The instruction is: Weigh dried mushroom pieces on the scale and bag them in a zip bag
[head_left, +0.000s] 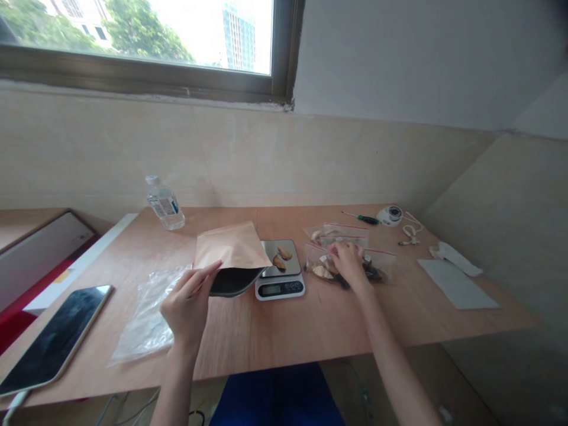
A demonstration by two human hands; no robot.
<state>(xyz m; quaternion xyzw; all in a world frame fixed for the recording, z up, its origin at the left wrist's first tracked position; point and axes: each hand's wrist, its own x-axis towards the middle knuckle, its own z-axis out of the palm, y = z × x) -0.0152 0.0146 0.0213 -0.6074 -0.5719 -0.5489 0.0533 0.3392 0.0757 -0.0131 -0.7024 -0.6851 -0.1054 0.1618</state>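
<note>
My left hand (191, 299) grips the edge of a brown kraft paper pouch (233, 245). Its dark mouth gapes toward me, and one corner overlaps the digital kitchen scale (281, 290). A few brown dried slices (281, 258) lie on the scale's metal plate. Over on the right, my right hand (348, 260) reaches down onto a clear zip bag (381, 258) with pale and dark dried pieces in it. Its fingers are bent together, and what they hold, if anything, is hidden. Another zip bag (339, 232) with pale pieces lies just behind.
A crumpled clear plastic bag (148, 319) and a smartphone (55, 337) lie at left, with a water bottle (165, 204) farther back. At back right are a screwdriver (367, 219) and a white dome camera (390, 216) with its cable. White paper (457, 287) lies at far right.
</note>
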